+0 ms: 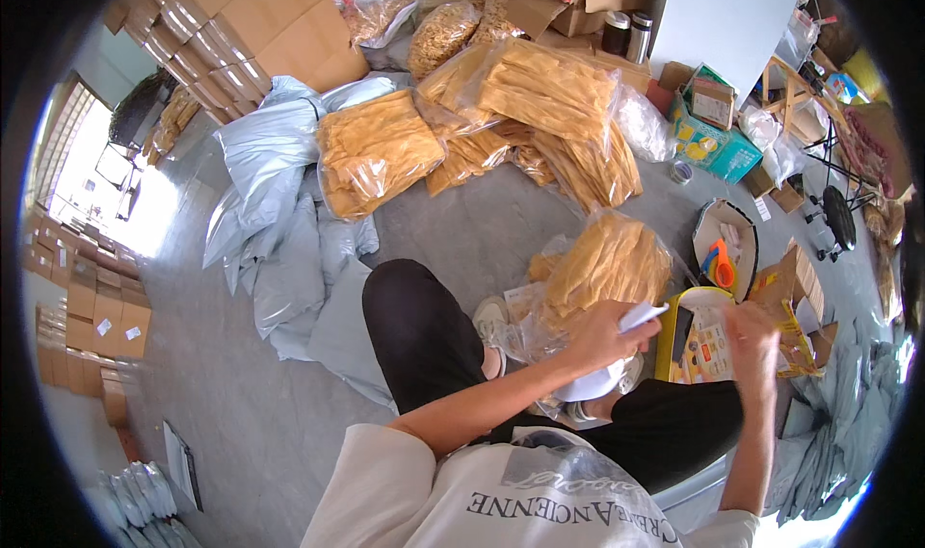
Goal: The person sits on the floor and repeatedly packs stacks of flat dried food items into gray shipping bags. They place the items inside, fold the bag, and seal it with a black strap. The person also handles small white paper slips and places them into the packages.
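Note:
My left hand [611, 337] is closed on a folded piece of white paper [642, 317]. It is in front of a clear plastic bag of yellow-brown dried sheets [607, 266], perhaps tofu skin, that stands between my feet. More white paper [589, 388] shows below the hand, over the bag's loose plastic. My right hand [751, 335] is blurred by motion above the right side of a yellow-rimmed open box [672, 335] holding printed cards [708, 353]. Whether its fingers hold anything is unclear.
Grey mailing bags [285, 281] are heaped left of my knee. Filled bags of dried sheets [383, 151] lie ahead. A cut-down container [701, 241] holds an orange tape dispenser [721, 265]. Cardboard boxes [274, 21] are stacked far left; flat grey mailers [845, 418] lie at right.

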Demonstrator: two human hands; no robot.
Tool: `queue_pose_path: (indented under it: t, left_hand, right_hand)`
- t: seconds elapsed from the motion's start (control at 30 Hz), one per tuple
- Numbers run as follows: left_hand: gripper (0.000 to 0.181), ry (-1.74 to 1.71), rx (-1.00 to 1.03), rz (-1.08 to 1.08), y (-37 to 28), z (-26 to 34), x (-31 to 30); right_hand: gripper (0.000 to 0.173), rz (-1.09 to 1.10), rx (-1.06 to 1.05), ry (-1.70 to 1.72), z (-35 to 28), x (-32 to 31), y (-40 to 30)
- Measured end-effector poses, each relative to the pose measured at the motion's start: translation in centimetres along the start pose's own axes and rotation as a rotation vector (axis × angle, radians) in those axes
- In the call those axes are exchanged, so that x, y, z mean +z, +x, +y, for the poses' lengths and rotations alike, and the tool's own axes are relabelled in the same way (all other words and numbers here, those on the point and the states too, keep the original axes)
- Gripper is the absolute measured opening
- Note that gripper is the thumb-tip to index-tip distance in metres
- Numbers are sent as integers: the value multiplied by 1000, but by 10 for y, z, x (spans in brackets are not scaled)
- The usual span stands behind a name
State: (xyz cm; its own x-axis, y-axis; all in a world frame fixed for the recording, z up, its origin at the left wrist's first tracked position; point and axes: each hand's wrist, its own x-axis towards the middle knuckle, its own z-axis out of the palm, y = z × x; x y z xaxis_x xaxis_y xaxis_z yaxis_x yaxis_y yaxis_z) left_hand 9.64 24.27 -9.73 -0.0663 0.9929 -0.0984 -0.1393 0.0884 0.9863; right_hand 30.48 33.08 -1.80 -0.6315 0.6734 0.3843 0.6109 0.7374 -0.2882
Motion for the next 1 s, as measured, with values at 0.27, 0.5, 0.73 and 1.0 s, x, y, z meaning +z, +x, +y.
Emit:
queue_pose_path:
  t: [0.27,0.5,0.73,1.0]
  left_hand:
    - [23,-158,-7,98,-12,8,-18]
    - [21,-272,-25,213,-20,-4,-31]
    - [21,-117,-25,213,-21,-7,-35]
    - [26,-17,-97,106,-23,-5,-33]
  right_hand:
    - [25,-56,80,162,-96,66,17]
    - [27,-51,85,208,-111,87,13]
    - [18,-39,126,274,-107,96,6]
    - [8,-53,295,411,-94,90,3]
